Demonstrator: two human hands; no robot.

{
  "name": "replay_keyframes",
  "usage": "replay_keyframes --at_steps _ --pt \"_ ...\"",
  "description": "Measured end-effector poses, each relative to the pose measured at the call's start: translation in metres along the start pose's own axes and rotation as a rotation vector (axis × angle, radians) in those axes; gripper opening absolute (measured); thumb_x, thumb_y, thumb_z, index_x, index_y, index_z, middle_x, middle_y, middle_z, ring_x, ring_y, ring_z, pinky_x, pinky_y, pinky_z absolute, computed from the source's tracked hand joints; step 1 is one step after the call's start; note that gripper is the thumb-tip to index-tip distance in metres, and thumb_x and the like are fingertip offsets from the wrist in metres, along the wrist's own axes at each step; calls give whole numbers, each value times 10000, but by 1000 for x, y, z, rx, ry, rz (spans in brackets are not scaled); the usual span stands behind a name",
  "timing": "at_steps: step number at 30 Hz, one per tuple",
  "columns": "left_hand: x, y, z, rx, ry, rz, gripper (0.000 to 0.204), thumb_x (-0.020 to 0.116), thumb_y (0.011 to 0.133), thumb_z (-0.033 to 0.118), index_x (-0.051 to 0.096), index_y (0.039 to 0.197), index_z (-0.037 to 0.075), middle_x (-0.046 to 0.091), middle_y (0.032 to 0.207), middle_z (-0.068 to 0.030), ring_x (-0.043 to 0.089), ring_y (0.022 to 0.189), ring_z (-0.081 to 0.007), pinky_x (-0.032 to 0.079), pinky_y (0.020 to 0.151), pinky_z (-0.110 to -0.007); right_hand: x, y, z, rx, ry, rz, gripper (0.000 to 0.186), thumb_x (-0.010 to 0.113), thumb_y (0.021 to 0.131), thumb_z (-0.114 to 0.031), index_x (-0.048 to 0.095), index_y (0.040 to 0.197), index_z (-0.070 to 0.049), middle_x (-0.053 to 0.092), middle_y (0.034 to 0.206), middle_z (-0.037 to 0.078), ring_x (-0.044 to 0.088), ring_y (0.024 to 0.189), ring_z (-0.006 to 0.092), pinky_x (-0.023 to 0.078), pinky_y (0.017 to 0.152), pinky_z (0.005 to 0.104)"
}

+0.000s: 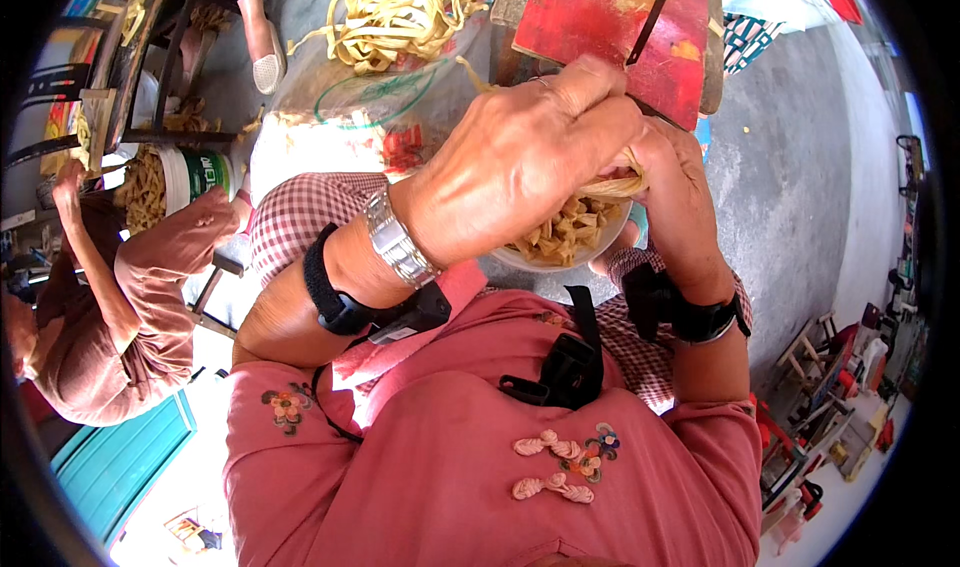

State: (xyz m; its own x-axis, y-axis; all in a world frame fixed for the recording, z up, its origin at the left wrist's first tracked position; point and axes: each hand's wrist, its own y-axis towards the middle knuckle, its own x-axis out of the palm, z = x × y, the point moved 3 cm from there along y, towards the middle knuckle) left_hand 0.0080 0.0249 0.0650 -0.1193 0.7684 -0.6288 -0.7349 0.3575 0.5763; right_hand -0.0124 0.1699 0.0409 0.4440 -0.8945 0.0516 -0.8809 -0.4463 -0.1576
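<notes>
My left hand (530, 142) is closed, reaching across above a white tub (540, 265), its fingertips beside my right hand. A folded bundle of pale yellow strips (622, 181) shows between the two hands, gripped by my right hand (682, 172). The end of a pale strip (472, 75) sticks out past my left knuckles. What the left fingers pinch is mostly hidden. Short folded yellow pieces (568, 233) fill the tub below. Just beyond my fingers, a narrow dark blade (652, 17) stands over a red board (575, 17).
A heap of long yellow strips (400, 17) lies on clear plastic sheeting ahead, near a green cord loop (365, 102). At left, another person (120, 307) sits beside a bucket (185, 179) of similar pieces. Stools and assorted items (825, 397) line the right wall.
</notes>
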Motion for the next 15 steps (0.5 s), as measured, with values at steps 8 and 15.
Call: replay_keyframes --at_steps 8,15 --pt "1 1 -8 -585 -1341 -99 184 556 922 133 569 1055 7 617 944 -7 583 794 -107 487 698 -260 -15 -13 -9 -445 -485 -43 403 461 940 -378 530 1027 9 560 911 41 535 814 86 437 713 226" --pt "17 1 -1 -242 -917 -26 264 568 888 104 573 1143 36 616 959 -90 593 818 -160 481 709 -289 -26 -15 3 -303 -188 55 468 435 944 -427 545 1057 14 577 914 30 537 797 92 420 668 205"
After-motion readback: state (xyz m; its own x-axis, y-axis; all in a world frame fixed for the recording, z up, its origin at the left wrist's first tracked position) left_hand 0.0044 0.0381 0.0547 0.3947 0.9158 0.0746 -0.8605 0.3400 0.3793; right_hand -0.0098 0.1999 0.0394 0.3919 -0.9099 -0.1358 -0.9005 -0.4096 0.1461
